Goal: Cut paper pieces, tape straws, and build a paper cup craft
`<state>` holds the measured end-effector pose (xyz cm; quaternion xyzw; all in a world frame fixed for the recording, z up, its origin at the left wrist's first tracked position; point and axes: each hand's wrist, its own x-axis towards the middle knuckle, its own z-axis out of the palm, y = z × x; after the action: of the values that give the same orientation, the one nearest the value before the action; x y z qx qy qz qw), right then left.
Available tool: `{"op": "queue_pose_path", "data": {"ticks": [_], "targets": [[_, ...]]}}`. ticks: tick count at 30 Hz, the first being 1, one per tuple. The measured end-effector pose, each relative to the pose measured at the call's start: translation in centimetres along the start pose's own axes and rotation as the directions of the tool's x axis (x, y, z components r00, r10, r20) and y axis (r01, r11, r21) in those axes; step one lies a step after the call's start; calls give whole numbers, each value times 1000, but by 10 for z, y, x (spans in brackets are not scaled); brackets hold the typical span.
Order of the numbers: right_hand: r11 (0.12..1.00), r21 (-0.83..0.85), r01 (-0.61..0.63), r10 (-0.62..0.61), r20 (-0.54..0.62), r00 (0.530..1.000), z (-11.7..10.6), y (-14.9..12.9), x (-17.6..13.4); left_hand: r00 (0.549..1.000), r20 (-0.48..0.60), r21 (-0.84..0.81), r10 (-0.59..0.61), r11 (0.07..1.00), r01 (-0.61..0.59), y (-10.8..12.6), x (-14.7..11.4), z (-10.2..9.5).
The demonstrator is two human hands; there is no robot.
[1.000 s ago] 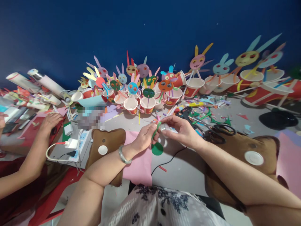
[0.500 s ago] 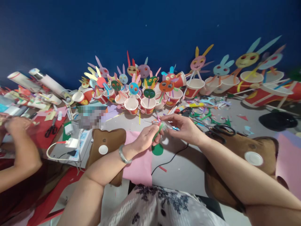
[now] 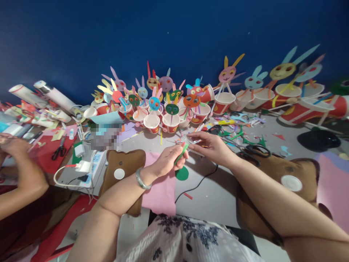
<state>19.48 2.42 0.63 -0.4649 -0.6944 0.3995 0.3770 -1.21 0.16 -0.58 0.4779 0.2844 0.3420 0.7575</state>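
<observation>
My left hand [image 3: 170, 159], a bangle on its wrist, is closed on a folded strip of green paper [image 3: 181, 155]. Across from it, the thumb and fingers of my right hand [image 3: 208, 145] pinch a small clear, shiny piece [image 3: 187, 139]; blur hides whether it is a roll of tape. The two hands nearly meet above the grey table. Below them lies a green paper circle [image 3: 182, 173], partly over pink paper [image 3: 159, 185]. Just beyond stand paper cups [image 3: 151, 123] with colourful paper rabbit heads [image 3: 154, 104].
Black-handled scissors [image 3: 257, 151] lie right of my hand, near paper scraps [image 3: 242, 133] and a brown bear-shaped pouch [image 3: 275, 189]. Another brown pouch [image 3: 122, 163], a power strip [image 3: 94, 167] and a black cable [image 3: 197, 186] are here. A co-worker's arm [image 3: 25, 174] is at far left.
My hands have drawn slightly apart, and the green paper strip now shows more plainly in my left hand. The clear piece has shifted up and left with my right fingertips.
</observation>
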Motion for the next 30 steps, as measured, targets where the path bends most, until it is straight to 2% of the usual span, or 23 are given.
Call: {"op": "queue_pose_path", "data": {"ticks": [5, 8, 11, 14, 20, 26, 30], "targets": [[999, -27, 16, -16, -9, 1000, 2, 0, -1, 1000, 5, 3, 2, 1000, -2, -1, 0, 0], [993, -84, 77, -75, 22, 997, 3, -1, -1, 1000, 11, 10, 7, 1000, -7, 0, 0, 0], [990, -92, 103, -94, 102, 990, 2, -3, 1, 1000, 12, 15, -1, 1000, 1, 3, 0, 0], [995, -33, 98, -90, 195, 977, -1, -6, 1, 1000, -2, 8, 7, 1000, -7, 6, 0, -1], [996, 6, 92, -89, 357, 930, -2, -12, 0, 1000, 19, -15, -1, 1000, 1, 6, 2, -6], [999, -25, -40, 45, 270, 962, -4, -4, 2, 998, 56, 31, -39, 999, 37, 6, 2, -3], [997, -52, -63, 72, 214, 974, -4, 2, 3, 987, 123, 103, -105, 990, 92, 9, 0, -1]]}}
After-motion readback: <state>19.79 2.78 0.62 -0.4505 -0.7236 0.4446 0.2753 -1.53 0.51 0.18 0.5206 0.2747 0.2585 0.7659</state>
